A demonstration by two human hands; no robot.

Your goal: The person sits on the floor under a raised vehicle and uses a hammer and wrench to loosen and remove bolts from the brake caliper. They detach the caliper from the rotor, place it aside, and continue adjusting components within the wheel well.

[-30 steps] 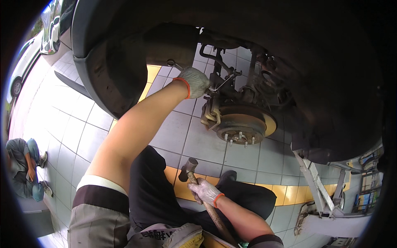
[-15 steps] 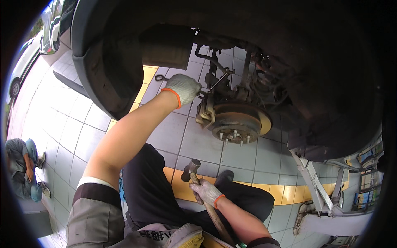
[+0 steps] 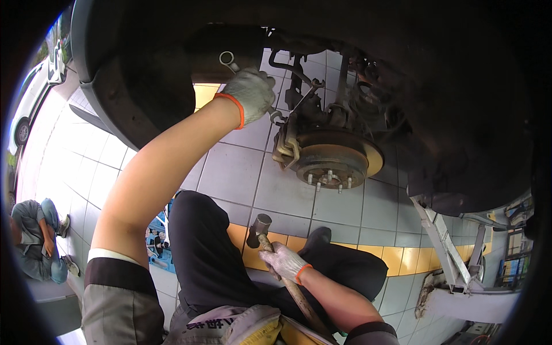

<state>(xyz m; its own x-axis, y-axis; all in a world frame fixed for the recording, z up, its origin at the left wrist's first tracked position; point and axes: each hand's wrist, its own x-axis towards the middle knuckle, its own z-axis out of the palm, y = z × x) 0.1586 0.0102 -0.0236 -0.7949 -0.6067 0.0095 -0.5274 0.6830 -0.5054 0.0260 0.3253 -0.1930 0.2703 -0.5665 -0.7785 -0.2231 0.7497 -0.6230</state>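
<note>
Grey floor tiles (image 3: pixel 230 172), crossed by a yellow band (image 3: pixel 410 260), lie beneath a dark car body (image 3: pixel 132 80) that fills the upper frame. We face a bare brake disc (image 3: pixel 330 158), just right of centre. Our gloved left hand (image 3: pixel 248 95), above and left of centre, is closed around a wrench (image 3: pixel 233 66); its ring end sticks out to the upper left, its forked end near the brake. Our gloved right hand (image 3: pixel 282 261), at lower centre, grips a hammer (image 3: pixel 297 297) by its handle, head upward.
</note>
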